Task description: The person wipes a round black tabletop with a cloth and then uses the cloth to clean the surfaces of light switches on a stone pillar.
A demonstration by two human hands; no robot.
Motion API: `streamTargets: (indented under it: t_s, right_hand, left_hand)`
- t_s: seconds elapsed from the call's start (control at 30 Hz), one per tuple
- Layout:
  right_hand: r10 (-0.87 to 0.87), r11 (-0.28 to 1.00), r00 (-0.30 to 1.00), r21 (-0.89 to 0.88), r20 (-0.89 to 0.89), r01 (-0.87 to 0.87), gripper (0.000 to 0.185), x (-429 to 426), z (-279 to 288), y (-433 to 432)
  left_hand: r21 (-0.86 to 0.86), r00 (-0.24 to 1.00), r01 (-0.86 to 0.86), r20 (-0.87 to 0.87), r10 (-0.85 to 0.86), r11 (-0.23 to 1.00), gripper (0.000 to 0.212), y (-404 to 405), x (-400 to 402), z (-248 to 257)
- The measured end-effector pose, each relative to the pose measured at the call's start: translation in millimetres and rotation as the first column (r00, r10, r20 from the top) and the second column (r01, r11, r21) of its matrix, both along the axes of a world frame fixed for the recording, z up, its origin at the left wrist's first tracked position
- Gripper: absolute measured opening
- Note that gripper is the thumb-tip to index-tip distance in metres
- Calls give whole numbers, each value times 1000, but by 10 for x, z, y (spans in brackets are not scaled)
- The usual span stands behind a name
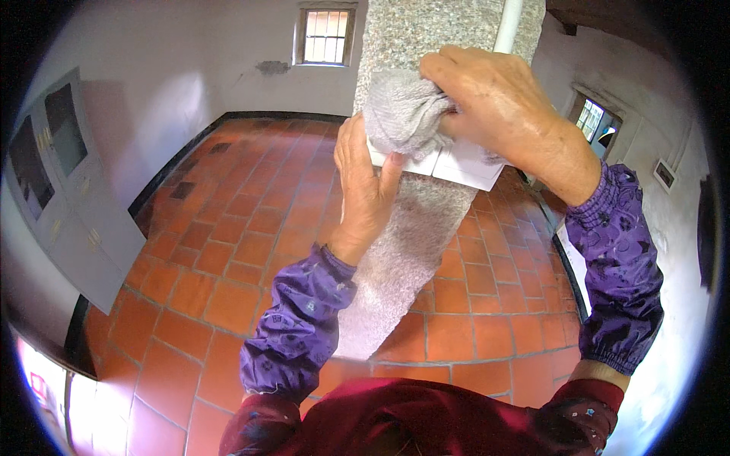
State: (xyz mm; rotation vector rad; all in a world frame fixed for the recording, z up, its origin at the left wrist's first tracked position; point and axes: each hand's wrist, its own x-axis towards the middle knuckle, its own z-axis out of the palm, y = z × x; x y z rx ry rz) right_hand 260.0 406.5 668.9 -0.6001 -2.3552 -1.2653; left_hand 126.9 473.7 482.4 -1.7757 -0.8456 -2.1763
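Observation:
A speckled stone pillar [413,245] stands directly before me, with two white plates [465,166], which look like electrical switch plates, side by side on its face. My right hand [496,105] grips a crumpled grey cloth [402,114] and presses it over the upper part of the plates. The cloth hides most of the left plate. At that plate's left side is my left hand [365,182], its fingers along the edge and its thumb on the lower front, just under the cloth. A white conduit pipe [509,25] runs down the pillar behind my right hand.
Terracotta floor tiles [234,290] surround the pillar. A grey double-panel door or cabinet [74,194] stands at the left. On the far wall is a barred window [326,37]. To the right are a doorway [596,122] and a small framed item [665,174] on the wall.

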Motion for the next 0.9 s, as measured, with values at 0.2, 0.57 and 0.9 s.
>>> streamTargets:
  t_s: [0.2, 0.57, 0.9]
  right_hand:
    - [164, 986, 986, 15, 9, -164, 19, -383, -84, 123]
    - [-70, 992, 993, -109, -97, 59, 27, 624, 63, -52]
    - [146, 755, 959, -599, -241, -265, 38, 763, -894, -314]
  left_hand:
    - [32, 997, 28, 65, -30, 999, 52, 22, 71, -60]
    - [-97, 999, 46, -3, -46, 994, 56, -79, -11, -3]
    - [-143, 734, 676, 223, -642, 723, 62, -1050, 391, -341]
